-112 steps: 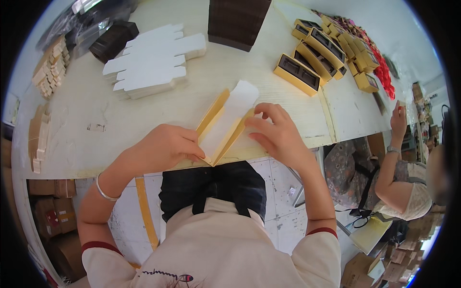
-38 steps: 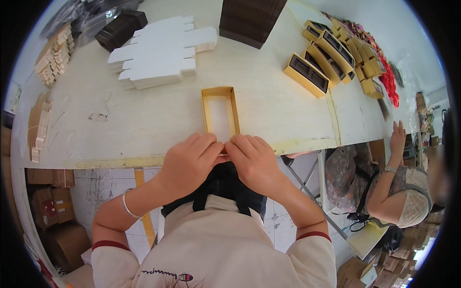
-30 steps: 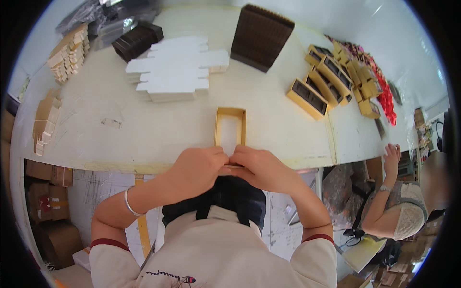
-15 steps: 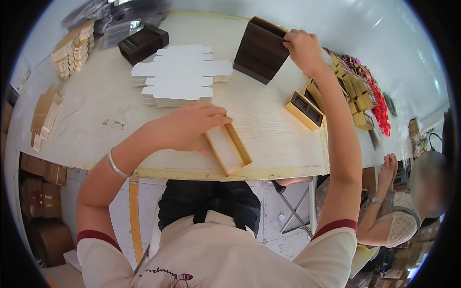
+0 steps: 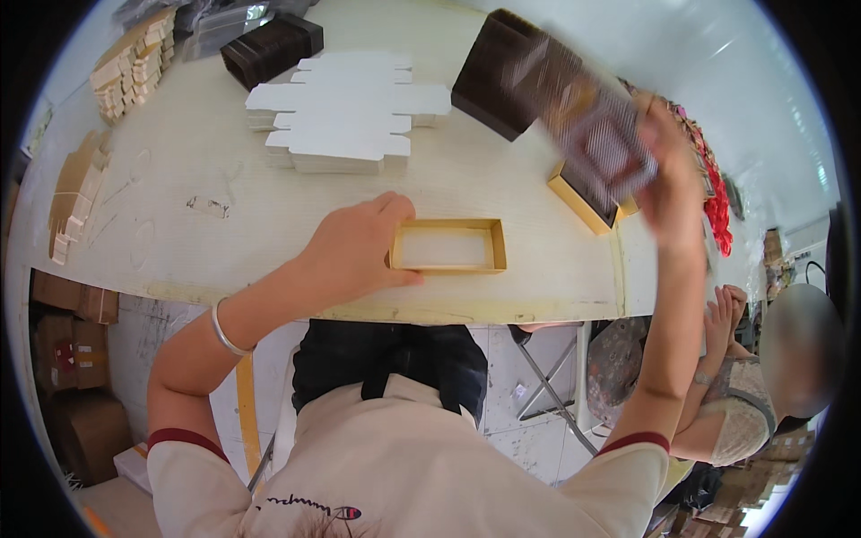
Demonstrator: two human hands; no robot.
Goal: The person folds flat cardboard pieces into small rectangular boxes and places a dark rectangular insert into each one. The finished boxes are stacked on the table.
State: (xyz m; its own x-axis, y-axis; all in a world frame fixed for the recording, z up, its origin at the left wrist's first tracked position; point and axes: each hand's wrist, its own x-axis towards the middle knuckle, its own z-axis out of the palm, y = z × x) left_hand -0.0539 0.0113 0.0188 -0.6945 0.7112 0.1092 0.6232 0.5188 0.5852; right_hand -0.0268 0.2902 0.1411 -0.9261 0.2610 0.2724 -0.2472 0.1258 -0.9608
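My left hand (image 5: 354, 247) grips the left end of an open gold cardboard box (image 5: 453, 270) with a white inside, which lies lengthwise near the table's front edge. Fingers and thumb sit on its two long sides. Up at the right, my right hand (image 5: 673, 179) holds a thin dark plastic tray insert (image 5: 596, 134) by its near end; both are smeared by motion. Behind the insert stands a stack of dark plastic trays (image 5: 493, 76). Just below it lies a gold box with a dark insert (image 5: 583, 199), partly covered by the moving insert.
Flat white box blanks (image 5: 336, 108) are piled at the table's middle back, beside another dark tray stack (image 5: 272, 51). Folded cardboard pieces (image 5: 134, 67) stand at the far left. Red ribbons (image 5: 717, 220) lie at the right. A co-worker (image 5: 740, 403) sits on the right.
My right hand has moved right and nearer, bringing a dark insert away from the stack. The gold box under my left hand has turned from slanting to lying sideways.
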